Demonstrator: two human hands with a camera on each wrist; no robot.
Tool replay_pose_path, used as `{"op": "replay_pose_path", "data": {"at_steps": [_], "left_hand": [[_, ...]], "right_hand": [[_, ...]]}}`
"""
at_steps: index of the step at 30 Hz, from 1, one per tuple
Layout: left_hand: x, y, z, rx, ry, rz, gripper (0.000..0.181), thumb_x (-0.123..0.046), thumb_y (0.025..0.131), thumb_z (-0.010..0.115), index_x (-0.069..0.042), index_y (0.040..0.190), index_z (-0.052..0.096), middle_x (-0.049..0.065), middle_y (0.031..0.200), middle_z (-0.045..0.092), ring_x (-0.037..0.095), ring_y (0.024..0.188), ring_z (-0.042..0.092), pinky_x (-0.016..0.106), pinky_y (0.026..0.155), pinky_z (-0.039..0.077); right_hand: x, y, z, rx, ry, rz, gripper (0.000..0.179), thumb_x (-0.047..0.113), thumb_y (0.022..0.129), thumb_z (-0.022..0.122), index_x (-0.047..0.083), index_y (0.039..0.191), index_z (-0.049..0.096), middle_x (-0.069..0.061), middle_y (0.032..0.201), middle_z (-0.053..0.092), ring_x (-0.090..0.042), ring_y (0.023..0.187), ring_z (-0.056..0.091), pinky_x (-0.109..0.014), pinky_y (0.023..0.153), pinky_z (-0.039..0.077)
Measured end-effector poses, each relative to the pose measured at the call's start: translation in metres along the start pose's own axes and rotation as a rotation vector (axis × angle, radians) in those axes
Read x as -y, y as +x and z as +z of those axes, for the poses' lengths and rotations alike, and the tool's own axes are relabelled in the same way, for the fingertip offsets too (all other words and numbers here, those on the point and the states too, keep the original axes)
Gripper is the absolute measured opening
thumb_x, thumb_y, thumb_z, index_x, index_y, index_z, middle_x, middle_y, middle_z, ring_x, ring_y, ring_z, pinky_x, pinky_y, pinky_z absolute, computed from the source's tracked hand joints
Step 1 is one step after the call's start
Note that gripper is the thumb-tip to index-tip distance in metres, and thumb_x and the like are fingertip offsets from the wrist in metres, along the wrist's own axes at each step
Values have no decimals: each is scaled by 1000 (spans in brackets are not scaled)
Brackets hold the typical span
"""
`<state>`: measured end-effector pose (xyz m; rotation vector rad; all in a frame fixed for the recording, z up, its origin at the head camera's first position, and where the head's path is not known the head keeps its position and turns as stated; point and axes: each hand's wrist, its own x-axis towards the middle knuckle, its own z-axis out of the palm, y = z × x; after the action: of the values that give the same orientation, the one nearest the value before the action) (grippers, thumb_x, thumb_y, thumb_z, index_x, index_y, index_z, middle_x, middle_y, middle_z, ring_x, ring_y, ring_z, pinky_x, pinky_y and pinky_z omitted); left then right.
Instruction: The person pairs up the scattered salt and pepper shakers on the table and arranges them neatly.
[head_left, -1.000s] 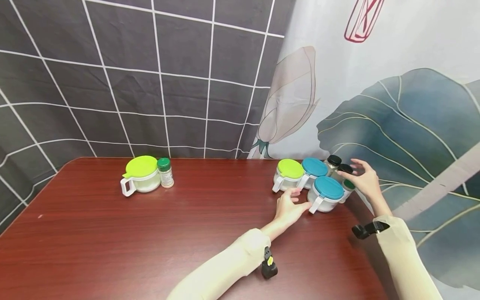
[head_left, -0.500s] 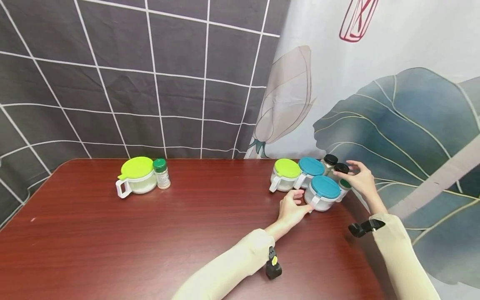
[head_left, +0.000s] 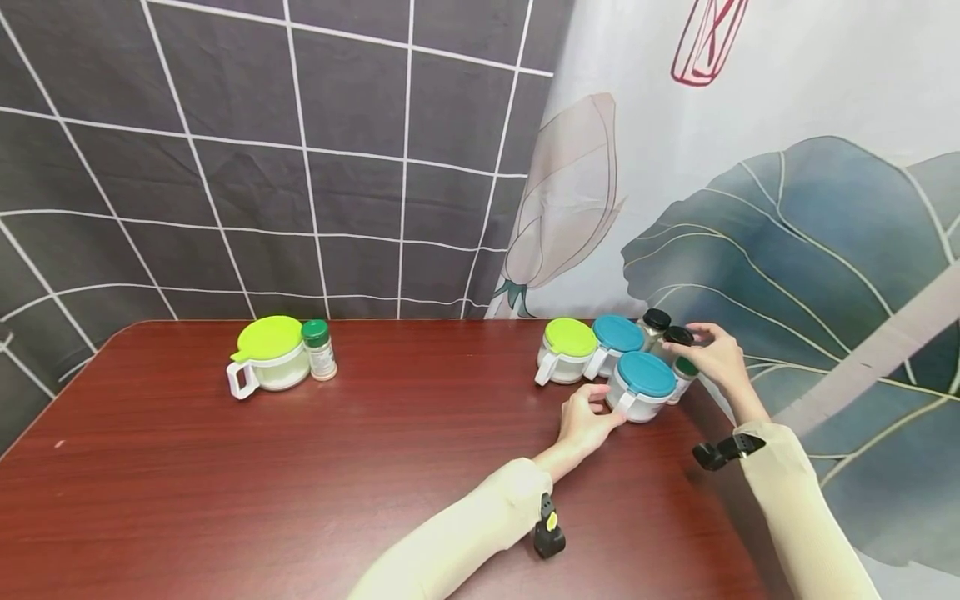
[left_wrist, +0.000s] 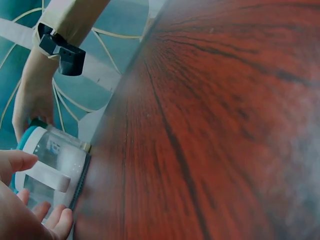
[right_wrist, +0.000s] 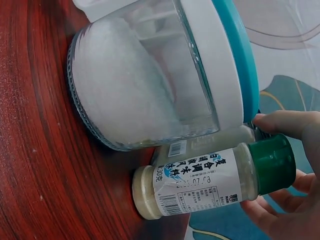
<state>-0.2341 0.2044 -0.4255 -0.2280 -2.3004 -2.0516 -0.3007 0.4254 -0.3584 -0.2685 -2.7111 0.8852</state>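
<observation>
In the head view, my left hand (head_left: 588,421) is at the handle of a glass seasoning jar with a blue lid (head_left: 647,374). The left wrist view shows its thumb (left_wrist: 24,161) beside the white handle (left_wrist: 47,176), the other fingers spread apart below. My right hand (head_left: 716,358) pinches the black cap of a shaker bottle (head_left: 678,335) between thumb and fingers; its body is mostly hidden. A green-capped shaker bottle (right_wrist: 200,182) stands between this blue-lidded jar (right_wrist: 140,80) and the right hand in the right wrist view. Its label carries Chinese print.
Behind stand a second blue-lidded jar (head_left: 618,333), a lime-lidded jar (head_left: 568,340) and another black-capped shaker (head_left: 656,320). At the far left of the brown table (head_left: 300,483) are a lime-lidded jar (head_left: 273,350) and a green-capped shaker (head_left: 320,350). Curtains hang behind and at the right.
My right hand has closed in on the black cap, its fingers now against it. The left hand has edged nearer the front jar's handle. The head view has shifted slightly.
</observation>
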Motion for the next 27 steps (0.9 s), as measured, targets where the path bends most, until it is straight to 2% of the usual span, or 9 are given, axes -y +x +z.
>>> {"op": "replay_pose_path", "data": {"at_steps": [8, 15, 21, 27], "left_hand": [[2, -1, 1, 15, -4, 22, 35, -5, 72, 74, -5, 107, 70, 12, 103, 73, 25, 90, 71, 14, 71, 51], [2, -2, 2, 31, -1, 24, 32, -5, 74, 73, -5, 106, 72, 11, 102, 74, 25, 89, 72, 14, 70, 51], [0, -1, 2, 44, 5, 34, 29, -4, 75, 71, -6, 104, 73, 10, 100, 74, 24, 88, 72, 14, 69, 52], [0, 1, 3, 50, 18, 37, 27, -6, 76, 71, -6, 103, 73, 8, 100, 75, 22, 88, 72, 14, 68, 51]], "right_hand": [[-2, 0, 1, 8, 7, -5, 67, 39, 84, 71, -4, 131, 50, -34, 128, 50, -46, 114, 47, -56, 88, 44], [-1, 1, 0, 30, 11, -1, 68, 39, 85, 69, -5, 132, 48, -34, 129, 49, -47, 116, 47, -58, 92, 43], [1, 3, -6, 81, 19, -10, 68, 41, 86, 66, -7, 132, 48, -35, 129, 48, -47, 117, 45, -60, 93, 42], [0, 5, -9, 103, 11, 18, 72, 44, 86, 66, -8, 132, 47, -35, 129, 48, -47, 117, 46, -59, 95, 42]]}}
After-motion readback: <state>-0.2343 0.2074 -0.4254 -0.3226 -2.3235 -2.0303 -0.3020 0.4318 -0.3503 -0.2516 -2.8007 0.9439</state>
